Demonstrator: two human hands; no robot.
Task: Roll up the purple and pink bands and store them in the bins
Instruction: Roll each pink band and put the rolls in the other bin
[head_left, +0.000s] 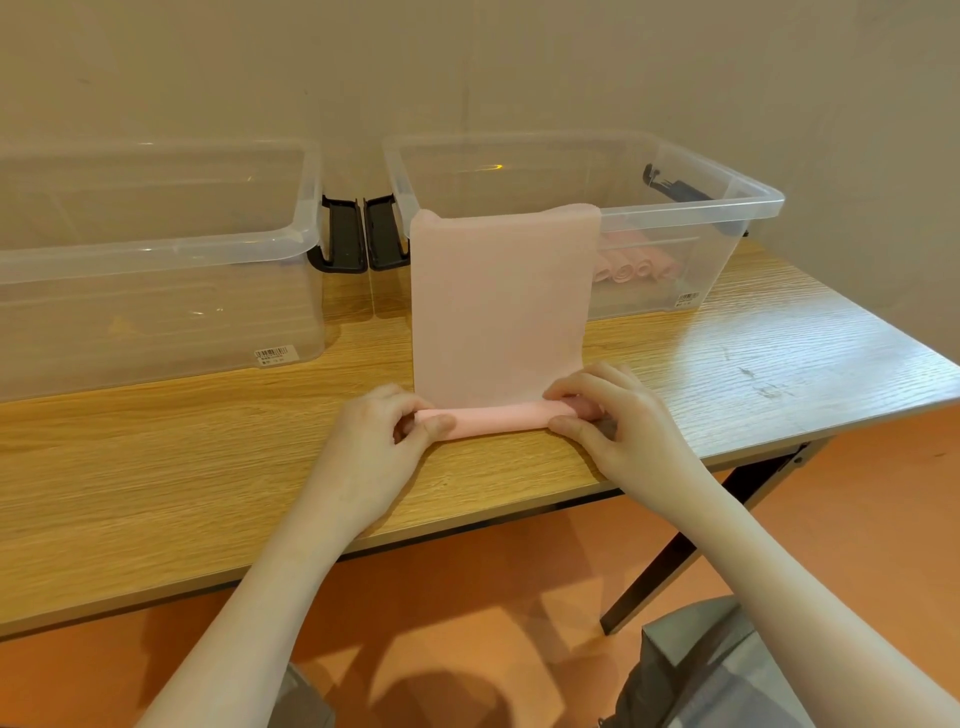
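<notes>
Pink band (501, 306), clear bins (156, 249), wood-grain table (208, 467).

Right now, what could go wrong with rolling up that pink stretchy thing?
The flat pink rubber band is draped over the right clear plastic bin's rim, so rolling may tug it off. The left hand and right hand pinch only the roll's ends, so its middle might loosen or roll crooked.
</notes>
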